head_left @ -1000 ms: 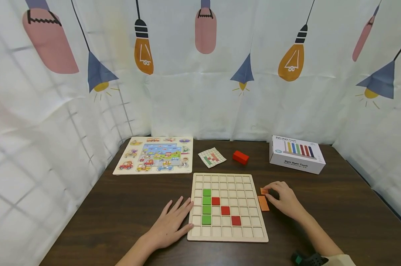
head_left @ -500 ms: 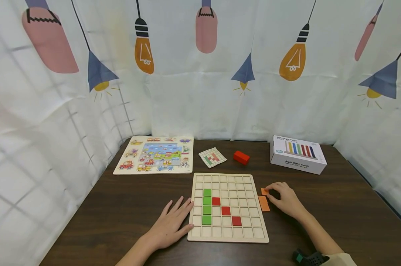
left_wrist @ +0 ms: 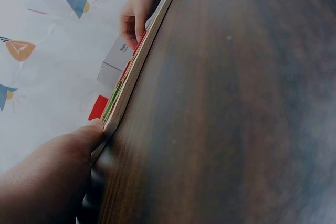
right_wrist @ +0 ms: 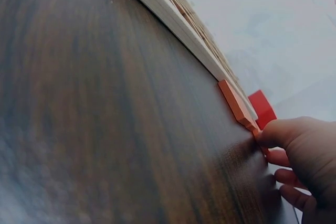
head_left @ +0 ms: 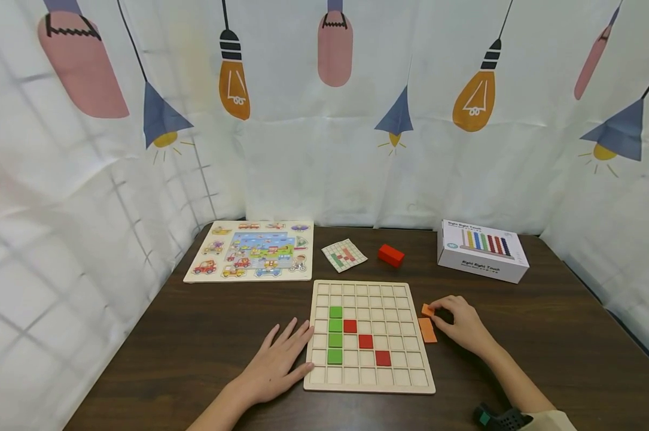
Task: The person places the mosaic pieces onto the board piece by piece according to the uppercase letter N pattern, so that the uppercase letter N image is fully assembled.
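A wooden grid board lies on the table with a column of green square tiles and three red square tiles in a diagonal. My left hand rests flat with fingers spread, its fingertips and thumb touching the board's left edge. Beyond the right edge, my right hand pinches a small orange tile between thumb and fingers. Just nearer than that tile lies a longer orange piece beside the board; the right wrist view shows this orange piece close to the thumb.
Behind the board lie a pattern card and a red block. A vehicle picture puzzle is at the back left, a white toy box at the back right. A printed curtain hangs behind the table.
The small orange tile under my right fingers has tilted slightly. My left hand and the board stay put.
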`<control>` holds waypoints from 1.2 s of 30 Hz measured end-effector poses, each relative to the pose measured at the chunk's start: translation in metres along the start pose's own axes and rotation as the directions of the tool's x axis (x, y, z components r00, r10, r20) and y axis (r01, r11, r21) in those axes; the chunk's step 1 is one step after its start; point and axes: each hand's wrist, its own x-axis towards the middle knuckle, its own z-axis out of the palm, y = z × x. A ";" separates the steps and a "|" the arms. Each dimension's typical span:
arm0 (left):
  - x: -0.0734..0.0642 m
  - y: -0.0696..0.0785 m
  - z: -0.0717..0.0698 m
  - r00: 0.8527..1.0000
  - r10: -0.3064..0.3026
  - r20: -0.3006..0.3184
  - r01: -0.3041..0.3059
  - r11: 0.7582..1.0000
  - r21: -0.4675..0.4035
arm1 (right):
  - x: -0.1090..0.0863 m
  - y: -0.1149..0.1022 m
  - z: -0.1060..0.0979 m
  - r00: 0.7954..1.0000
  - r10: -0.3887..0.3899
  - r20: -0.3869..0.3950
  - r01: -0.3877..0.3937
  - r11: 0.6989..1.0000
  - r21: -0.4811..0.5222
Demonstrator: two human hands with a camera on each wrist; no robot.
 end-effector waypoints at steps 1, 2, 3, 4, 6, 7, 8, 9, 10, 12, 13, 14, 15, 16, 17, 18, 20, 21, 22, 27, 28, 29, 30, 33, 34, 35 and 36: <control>0.000 0.000 0.000 1.000 0.001 -0.001 -0.001 1.000 0.000 | 0.000 0.000 0.000 1.000 0.001 -0.002 -0.001 1.000 -0.003; 0.000 0.000 0.000 1.000 0.001 -0.002 -0.001 1.000 0.001 | 0.000 0.000 0.000 1.000 0.004 -0.005 -0.004 1.000 -0.007; 0.000 0.000 0.000 1.000 0.001 -0.002 -0.001 1.000 0.000 | 0.000 0.000 0.000 1.000 0.005 -0.007 -0.005 1.000 -0.009; 0.000 0.000 0.000 1.000 0.001 -0.002 -0.001 1.000 0.001 | 0.000 0.000 0.000 1.000 0.008 -0.009 -0.008 1.000 -0.009; 0.000 0.000 0.000 1.000 0.001 -0.001 -0.001 1.000 0.000 | 0.000 -0.001 0.000 1.000 0.013 -0.017 -0.013 1.000 -0.007; 0.000 0.000 0.000 1.000 0.001 -0.001 -0.001 1.000 0.000 | 0.000 -0.001 0.000 1.000 0.016 -0.019 -0.017 1.000 -0.008; 0.000 0.000 0.000 1.000 0.001 -0.001 -0.001 1.000 0.001 | 0.000 -0.001 -0.001 1.000 0.016 -0.022 -0.017 1.000 -0.009; 0.000 0.000 0.000 1.000 0.000 -0.001 0.000 1.000 0.002 | 0.000 -0.002 -0.001 1.000 0.014 -0.024 -0.014 1.000 -0.007; 0.000 0.000 0.000 1.000 0.000 -0.002 0.000 1.000 0.003 | 0.000 -0.002 -0.001 1.000 0.015 -0.025 -0.016 1.000 -0.010; 0.000 0.000 0.000 1.000 0.000 -0.002 0.000 1.000 0.006 | 0.000 -0.002 -0.001 0.999 0.016 -0.028 -0.017 1.000 -0.014; 0.000 0.000 0.000 1.000 0.000 -0.002 0.000 1.000 0.007 | 0.000 -0.003 -0.001 0.999 0.017 -0.028 -0.017 1.000 -0.014; 0.000 0.000 0.000 1.000 0.001 -0.003 -0.001 1.000 0.008 | 0.001 -0.003 -0.001 0.999 0.016 -0.031 -0.016 1.000 -0.011; 0.000 0.001 0.000 1.000 0.001 -0.002 -0.001 1.000 0.007 | 0.001 -0.004 -0.001 0.999 0.016 -0.032 -0.016 1.000 -0.008; 0.000 0.001 0.000 1.000 0.002 -0.002 -0.002 1.000 0.006 | 0.001 -0.005 -0.001 0.999 0.017 -0.034 -0.017 1.000 -0.005; 0.000 0.001 0.000 1.000 0.002 -0.002 -0.002 1.000 0.005 | 0.002 -0.006 -0.001 0.999 0.016 -0.035 -0.016 1.000 -0.001; 0.000 0.001 0.000 1.000 0.002 -0.002 -0.002 1.000 0.003 | 0.002 -0.007 -0.001 0.999 0.013 -0.036 -0.013 1.000 0.005; 0.000 0.001 0.000 1.000 0.003 -0.003 -0.003 1.000 0.001 | 0.003 -0.010 -0.001 0.999 0.008 -0.033 -0.008 1.000 0.015; 0.000 0.001 0.000 1.000 0.003 -0.004 -0.003 1.000 0.001 | 0.004 -0.011 -0.001 1.000 0.008 -0.029 -0.007 1.000 0.018; 0.000 0.001 0.000 1.000 0.003 -0.005 -0.003 1.000 0.001 | 0.004 -0.013 -0.002 1.000 0.008 -0.024 -0.008 1.000 0.022; 0.000 0.001 0.000 1.000 0.005 -0.010 -0.005 1.000 0.001 | 0.006 -0.021 -0.002 1.000 0.018 0.001 -0.018 0.999 0.040; 0.000 0.001 0.000 1.000 0.005 -0.009 -0.005 1.000 -0.001 | 0.007 -0.022 -0.002 1.000 0.020 0.005 -0.020 0.999 0.043; 0.000 0.001 0.000 1.000 0.004 -0.007 -0.004 1.000 -0.002 | 0.007 -0.024 -0.002 1.000 0.020 0.008 -0.021 0.999 0.047; 0.000 0.001 0.000 1.000 0.004 -0.006 -0.004 1.000 -0.003 | 0.007 -0.025 -0.001 1.000 0.020 0.011 -0.021 0.998 0.052; -0.001 0.000 0.001 1.000 0.004 -0.004 -0.004 1.000 -0.006 | 0.008 -0.029 -0.001 1.000 0.012 0.011 -0.013 0.997 0.072; -0.001 0.000 0.001 1.000 0.004 -0.004 -0.004 1.000 -0.006 | 0.009 -0.031 0.000 1.000 0.004 0.009 -0.004 0.997 0.079; -0.001 0.000 0.001 1.000 0.005 -0.004 -0.005 1.000 -0.006 | 0.009 -0.032 0.000 1.000 -0.006 0.005 0.006 0.996 0.088; -0.001 0.000 0.001 1.000 0.006 -0.006 -0.006 1.000 -0.006 | 0.010 -0.034 0.000 1.000 -0.017 0.001 0.016 0.995 0.095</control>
